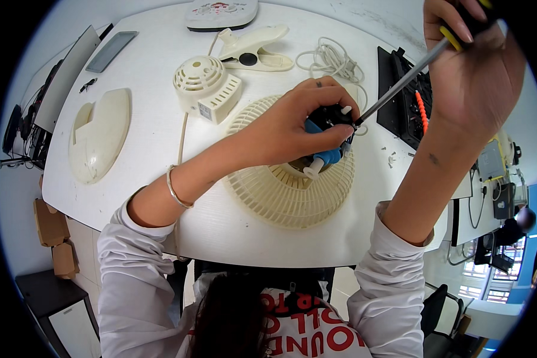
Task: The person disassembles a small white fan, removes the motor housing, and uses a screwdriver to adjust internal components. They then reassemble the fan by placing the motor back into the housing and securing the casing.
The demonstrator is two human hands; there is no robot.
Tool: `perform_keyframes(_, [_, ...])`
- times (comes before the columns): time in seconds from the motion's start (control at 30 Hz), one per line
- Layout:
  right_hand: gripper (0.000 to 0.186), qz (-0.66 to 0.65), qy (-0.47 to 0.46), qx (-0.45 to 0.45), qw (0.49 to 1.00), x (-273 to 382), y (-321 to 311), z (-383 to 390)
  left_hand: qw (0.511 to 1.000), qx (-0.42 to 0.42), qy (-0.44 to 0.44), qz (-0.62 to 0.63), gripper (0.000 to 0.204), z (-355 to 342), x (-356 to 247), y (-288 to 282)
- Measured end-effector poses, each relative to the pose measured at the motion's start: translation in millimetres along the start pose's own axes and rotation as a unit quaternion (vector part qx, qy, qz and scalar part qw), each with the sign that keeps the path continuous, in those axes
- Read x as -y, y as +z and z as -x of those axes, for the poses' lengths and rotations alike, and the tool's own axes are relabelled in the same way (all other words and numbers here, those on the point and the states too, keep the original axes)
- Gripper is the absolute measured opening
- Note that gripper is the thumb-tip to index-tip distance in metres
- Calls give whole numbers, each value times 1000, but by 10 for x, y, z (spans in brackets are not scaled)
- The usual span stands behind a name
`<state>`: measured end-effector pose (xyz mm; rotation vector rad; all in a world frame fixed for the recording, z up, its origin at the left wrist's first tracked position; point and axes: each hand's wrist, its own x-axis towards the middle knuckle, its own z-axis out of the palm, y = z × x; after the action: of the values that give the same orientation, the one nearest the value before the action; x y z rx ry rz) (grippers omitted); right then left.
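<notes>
My left hand (pixel 313 116) is closed around a blue and black fan motor (pixel 331 152), thumb in front and fingers over the top. The motor sits above the middle of a round cream fan grille (pixel 268 200), which lies on the table. A white peg sticks out of the motor at its lower end. My right hand (pixel 474 68) is raised at the upper right, wrapped around the black and yellow handle of a long screwdriver (pixel 403 83). The screwdriver slants down to the left, and its tip meets the motor's right side beside my left fingertips.
Behind the grille are a cream vented housing (pixel 200 83), a large clip (pixel 259 51) and a coiled cable (pixel 334 59). A curved cream cover (pixel 100 136) lies at left, beyond it a grey tray (pixel 111 51). Small screws (pixel 391 159) lie near a black tool case (pixel 397 104) at right.
</notes>
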<state>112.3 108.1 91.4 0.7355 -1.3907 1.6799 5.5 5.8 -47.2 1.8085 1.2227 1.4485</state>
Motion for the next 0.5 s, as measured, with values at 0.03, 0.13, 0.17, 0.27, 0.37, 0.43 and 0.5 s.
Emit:
perform_keyframes(0.03, [44, 29, 7, -28, 999, 66, 76, 14, 1000, 3, 2, 1, 17, -17, -9, 8])
perform_keyframes(0.13, [45, 78, -20, -90, 993, -10, 223, 42, 1000, 2, 4, -4, 18, -18, -16, 7])
perform_keyframes(0.17, [46, 78, -28, -86, 993, -60, 219, 38, 1000, 1, 4, -5, 18, -14, -7, 7])
perform_keyframes(0.27, [51, 72, -17, -29, 997, -59, 121, 7, 1000, -2, 2, -14, 17, -1, -10, -5])
perform_keyframes(0.37, [54, 56, -16, -1, 998, -44, 130, 18, 1000, -1, 2, -24, 17, -6, -15, -2])
perform_keyframes(0.43, [53, 50, -39, 1, 998, -50, 88, 29, 1000, 0, 3, -17, 17, -12, -21, 1])
perform_keyframes(0.5, [51, 86, -58, -32, 994, -59, 86, 39, 1000, -2, 3, 5, 17, -16, -14, 16])
